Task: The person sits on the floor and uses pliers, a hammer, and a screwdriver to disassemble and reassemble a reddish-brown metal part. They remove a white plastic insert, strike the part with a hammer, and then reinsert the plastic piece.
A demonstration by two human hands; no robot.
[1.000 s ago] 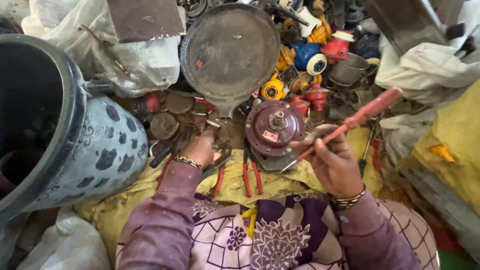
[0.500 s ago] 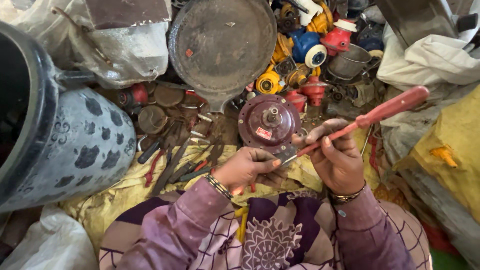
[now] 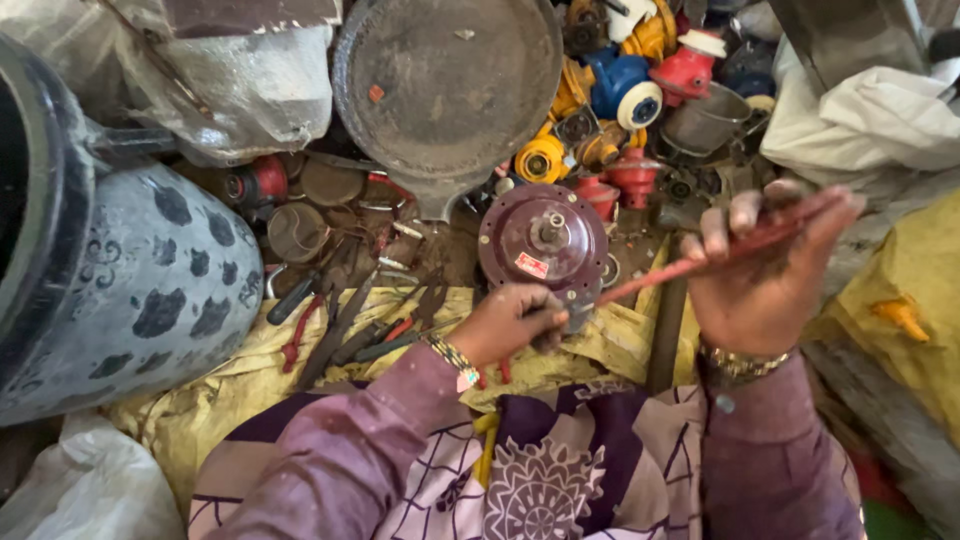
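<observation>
A round maroon metal housing (image 3: 535,235) with a short centre shaft stands tilted on the yellow cloth (image 3: 300,370) in front of me. My left hand (image 3: 510,322) grips its lower rim. In my right hand (image 3: 762,275) is a red-handled screwdriver (image 3: 700,262), its tip pointing left at the housing's lower right edge. Both sleeves are purple, and each wrist carries a bracelet.
A big spotted grey pot (image 3: 120,270) fills the left. A round dark pan (image 3: 450,85) lies at the back, with red, yellow and blue machine parts (image 3: 625,85) beside it. Pliers and other hand tools (image 3: 340,325) lie on the cloth. White sacks (image 3: 870,115) sit at right.
My left hand came from the tools at left across to the housing's lower rim. My right hand rose with the screwdriver, which now lies flatter, and the camera moved closer.
</observation>
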